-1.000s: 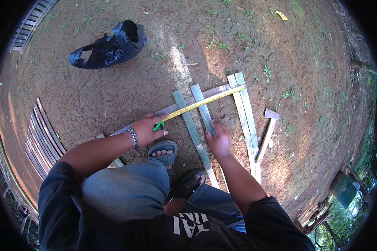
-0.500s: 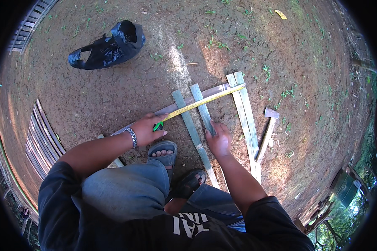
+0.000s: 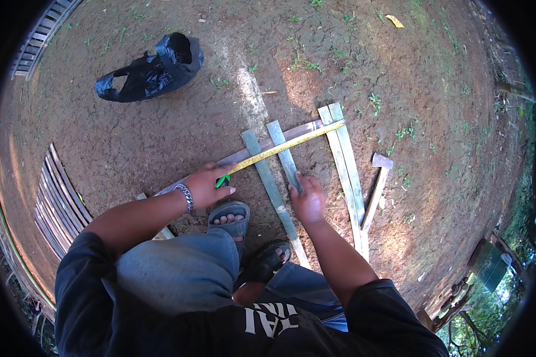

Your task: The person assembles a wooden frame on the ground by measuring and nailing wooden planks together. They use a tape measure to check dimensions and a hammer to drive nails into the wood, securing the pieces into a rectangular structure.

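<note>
A tape measure [image 3: 223, 181] with a green and black case is gripped in my left hand [image 3: 203, 187], its thumb and forefinger extended. The yellow tape blade [image 3: 301, 140] runs from it up to the right, across several bamboo slats. It lies along a brownish crosspiece [image 3: 235, 156] beneath the slats. My right hand [image 3: 308, 201] closes on the near part of a greenish slat [image 3: 287, 162], thumb and fingers on its sides. Left of that slat is another long green slat [image 3: 268, 177]. Two slats [image 3: 345, 160] lie side by side at the blade's far end.
A hatchet-like tool [image 3: 383, 161] with a wooden handle lies right of the slats. A black plastic bag [image 3: 155, 74] sits at the upper left. Several thin strips [image 3: 59, 196] lie at the left on cracked soil. My sandalled feet [image 3: 229, 219] are between my hands.
The whole view has shifted slightly. My hands, the tape measure and the slats keep the same places relative to each other.
</note>
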